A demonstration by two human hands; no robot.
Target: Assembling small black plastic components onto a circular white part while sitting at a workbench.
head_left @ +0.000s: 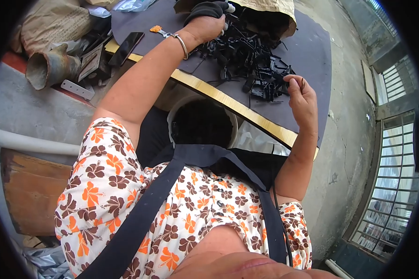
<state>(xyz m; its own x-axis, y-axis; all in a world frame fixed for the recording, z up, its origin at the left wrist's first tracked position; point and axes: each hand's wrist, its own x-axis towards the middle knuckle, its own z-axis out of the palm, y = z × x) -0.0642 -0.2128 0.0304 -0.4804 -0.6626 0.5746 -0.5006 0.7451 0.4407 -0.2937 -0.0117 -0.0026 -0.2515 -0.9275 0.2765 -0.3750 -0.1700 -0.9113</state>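
A tangled heap of small black plastic parts (260,69) spreads over the dark-topped table (307,51). My left hand (206,29) is at the heap's far left side, fingers curled against a soft black cloth-like thing (207,11). White bits show near its fingertips; exactly what it grips is hidden. A metal bangle (181,45) rings that wrist. At the heap's right edge my right hand (304,100) is closed in a pinch, thumb against the fingers. A thin dark sliver shows at its fingertips, too small to name.
A large brown paper bag (284,14) lies open behind the heap. Under the table's yellow edge stands a pale bucket (235,128) with dark contents. To the left are a phone (127,48), an orange-handled tool (156,29) and a rusty metal pipe piece (49,69).
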